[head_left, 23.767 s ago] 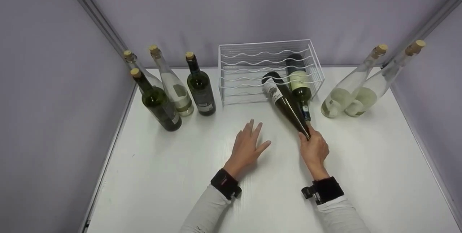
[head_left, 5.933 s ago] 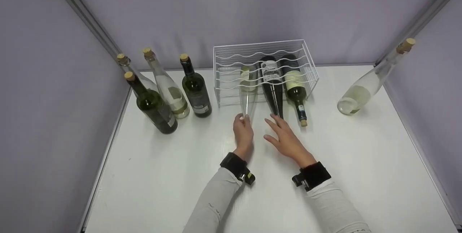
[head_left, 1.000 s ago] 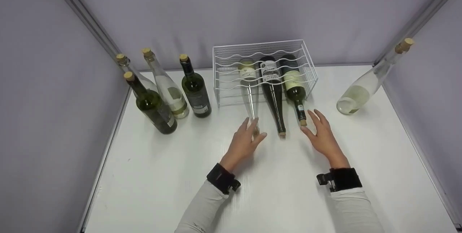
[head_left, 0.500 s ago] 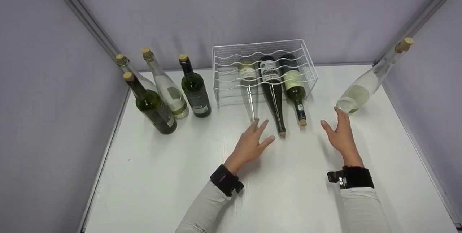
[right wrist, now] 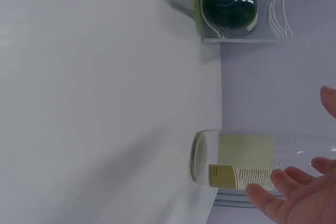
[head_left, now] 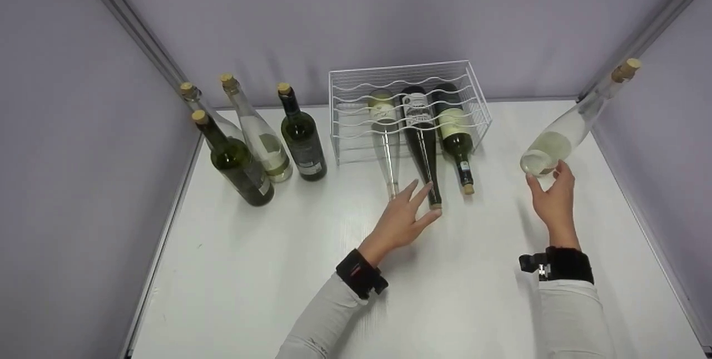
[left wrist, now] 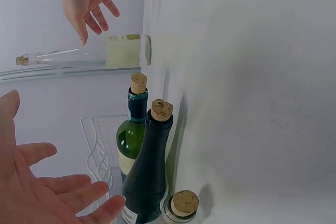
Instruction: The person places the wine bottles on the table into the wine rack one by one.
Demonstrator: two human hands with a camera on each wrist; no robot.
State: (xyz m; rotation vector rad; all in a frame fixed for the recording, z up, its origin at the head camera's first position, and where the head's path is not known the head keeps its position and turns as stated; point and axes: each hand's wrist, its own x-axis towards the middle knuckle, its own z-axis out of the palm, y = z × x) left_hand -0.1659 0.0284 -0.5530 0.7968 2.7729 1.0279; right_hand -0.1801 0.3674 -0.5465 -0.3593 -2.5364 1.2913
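In the head view, my right hand (head_left: 555,197) is in front of the base of a standing clear glass wine bottle (head_left: 559,133). Its thumb and fingers are spread; the right wrist view shows fingers (right wrist: 286,184) alongside the bottle's label, not curled round it. My left hand (head_left: 401,220) hovers with spread fingers by the necks of a clear bottle (head_left: 385,147) and a dark bottle (head_left: 423,150). Both lie in a white wire rack (head_left: 400,66), beside a green bottle with a cream label (head_left: 457,142). The clear bottle's cork is hidden behind the left hand.
Several corked bottles stand at the left: a green one (head_left: 242,167), a dark-labelled one (head_left: 305,147), a clear one (head_left: 264,144) and another clear one (head_left: 222,125) partly hidden. Walls enclose the white table (head_left: 250,286) at the back and sides.
One right-hand clear bottle went into the rack beside the dark bottle, now straightened there. Within the last second my right hand moved right to the standing clear bottle; my left hand drifted right.
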